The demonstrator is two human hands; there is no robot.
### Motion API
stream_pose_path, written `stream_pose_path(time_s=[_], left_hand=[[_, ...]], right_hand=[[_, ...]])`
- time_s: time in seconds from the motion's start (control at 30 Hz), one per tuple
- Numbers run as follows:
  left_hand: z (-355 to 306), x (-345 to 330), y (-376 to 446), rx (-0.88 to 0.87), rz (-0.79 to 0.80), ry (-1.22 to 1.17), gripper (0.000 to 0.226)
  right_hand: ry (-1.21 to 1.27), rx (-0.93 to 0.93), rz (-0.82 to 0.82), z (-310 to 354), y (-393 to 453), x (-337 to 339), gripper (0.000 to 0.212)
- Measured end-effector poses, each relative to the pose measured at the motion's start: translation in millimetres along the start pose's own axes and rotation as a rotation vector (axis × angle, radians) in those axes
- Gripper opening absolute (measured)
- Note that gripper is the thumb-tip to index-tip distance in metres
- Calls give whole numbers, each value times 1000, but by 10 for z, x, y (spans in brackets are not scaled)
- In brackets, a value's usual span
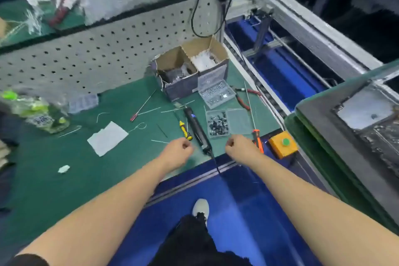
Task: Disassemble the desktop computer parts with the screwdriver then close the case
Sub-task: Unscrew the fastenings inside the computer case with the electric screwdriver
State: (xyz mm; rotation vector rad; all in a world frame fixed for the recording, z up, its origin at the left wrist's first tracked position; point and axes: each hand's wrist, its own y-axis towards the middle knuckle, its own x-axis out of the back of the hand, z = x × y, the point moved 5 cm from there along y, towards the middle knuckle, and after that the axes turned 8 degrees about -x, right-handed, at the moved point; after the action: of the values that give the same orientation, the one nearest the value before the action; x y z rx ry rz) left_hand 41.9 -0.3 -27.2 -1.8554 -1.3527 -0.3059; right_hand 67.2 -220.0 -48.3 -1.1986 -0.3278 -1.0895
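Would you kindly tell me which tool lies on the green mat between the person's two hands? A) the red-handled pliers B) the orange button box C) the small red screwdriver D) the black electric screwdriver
D: the black electric screwdriver lies lengthwise on the green mat, its near end between the left hand and the right hand.

hands (207,149) curled, empty | electric screwdriver (197,130) lies between them

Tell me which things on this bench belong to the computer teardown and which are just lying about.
For the job: black electric screwdriver; yellow-handled screwdriver; orange-handled screwdriver; clear tray of dark screws; computer case.

Lying about: white cloth; cardboard box; red-handled pliers; yellow button box.
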Motion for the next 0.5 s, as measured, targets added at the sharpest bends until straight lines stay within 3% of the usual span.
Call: stream_pose_path(time_s=[0.13,0.3,0.5], left_hand=[[274,244,434,64,-31,-37,14],[408,371,634,88,-28,-151,19],[498,344,780,146,-28,-254,16]], right_hand=[[-118,-11,1,483,448,-245,14],[-268,-48,-88,904,755,-541,47],[-483,-54,-126,1046,900,-752,61]])
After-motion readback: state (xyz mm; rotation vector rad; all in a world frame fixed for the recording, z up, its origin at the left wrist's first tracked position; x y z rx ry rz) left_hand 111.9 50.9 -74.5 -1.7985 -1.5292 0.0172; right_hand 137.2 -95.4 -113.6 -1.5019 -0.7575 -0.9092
